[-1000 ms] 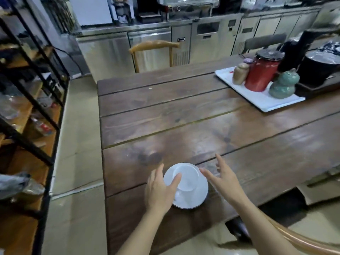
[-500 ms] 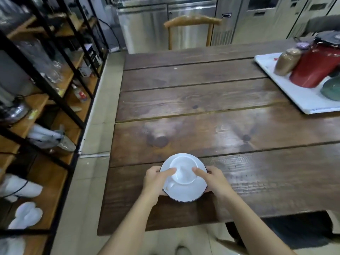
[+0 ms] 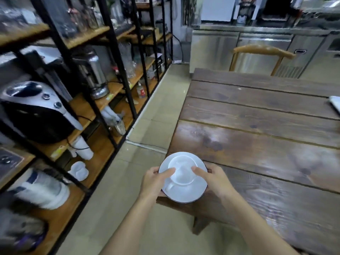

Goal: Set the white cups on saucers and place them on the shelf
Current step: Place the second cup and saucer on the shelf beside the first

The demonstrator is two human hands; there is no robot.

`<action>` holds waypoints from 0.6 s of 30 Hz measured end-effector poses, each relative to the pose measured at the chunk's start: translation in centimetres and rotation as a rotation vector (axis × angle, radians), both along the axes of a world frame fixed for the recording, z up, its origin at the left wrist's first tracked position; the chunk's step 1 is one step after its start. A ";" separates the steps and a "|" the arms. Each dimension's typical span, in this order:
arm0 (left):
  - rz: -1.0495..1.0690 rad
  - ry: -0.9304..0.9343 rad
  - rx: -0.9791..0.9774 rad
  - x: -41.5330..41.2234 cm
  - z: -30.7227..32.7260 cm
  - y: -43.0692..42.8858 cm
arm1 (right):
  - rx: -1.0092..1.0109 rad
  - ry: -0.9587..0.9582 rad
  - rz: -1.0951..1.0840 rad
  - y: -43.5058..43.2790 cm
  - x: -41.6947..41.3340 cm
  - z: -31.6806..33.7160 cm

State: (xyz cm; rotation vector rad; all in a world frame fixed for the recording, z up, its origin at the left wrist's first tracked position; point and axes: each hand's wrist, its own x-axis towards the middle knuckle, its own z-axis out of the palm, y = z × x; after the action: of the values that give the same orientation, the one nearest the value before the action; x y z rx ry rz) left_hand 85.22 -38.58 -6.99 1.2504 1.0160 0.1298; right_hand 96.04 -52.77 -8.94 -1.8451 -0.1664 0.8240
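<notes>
A white cup [image 3: 182, 171] sits on its saucer [image 3: 184, 192], handle turned toward the person, and the pair is held up over the near left corner of the wooden table [image 3: 266, 144], partly out past the edge above the floor. The left hand [image 3: 156, 181] grips the saucer's left rim with its thumb laid across onto the cup's lip; the right hand [image 3: 214, 178] does the same from the other side, so both hands are closed on the saucer and both thumbs pin the cup down. That looks like a sound way to carry it: the cup only rests loose on the saucer, so I'd say the trick is to keep the saucer level, keep the thumbs light on the lip and swing the pair round to the left slowly rather than in one jerk. The shelf [image 3: 95, 144] stands to the left across a strip of tiled floor, black metal uprights with wooden boards. On the lower boards some white crockery [image 3: 79, 170] already lies, though blur hides just what it is. Higher up, a black and silver appliance [image 3: 35, 111] with a trailing cord fills much of one board, and a metal jug [image 3: 95, 74] and glassware crowd the next bays. The uprights and cross-bars make narrow openings, so the saucer would probably have to go in flat between them, clear of the cord. A chair [image 3: 263, 52] stands at the table's far end, out of the way.
</notes>
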 end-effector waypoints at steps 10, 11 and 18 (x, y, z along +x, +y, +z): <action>0.410 -0.082 0.115 -24.4 3.4 11.1 | 0.067 -0.054 0.454 16.9 -19.3 5.0; 0.451 -0.080 0.141 -27.2 3.7 12.0 | 0.068 -0.064 0.497 18.7 -21.8 5.5; 0.844 -0.069 0.269 -46.1 7.3 16.2 | 0.131 -0.113 0.836 29.7 -39.6 9.0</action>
State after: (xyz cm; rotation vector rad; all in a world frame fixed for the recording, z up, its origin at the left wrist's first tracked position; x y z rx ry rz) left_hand 39.17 -22.34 0.27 0.9673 1.4439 0.9796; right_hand 56.43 -23.04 0.05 -1.6809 -1.0883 1.2256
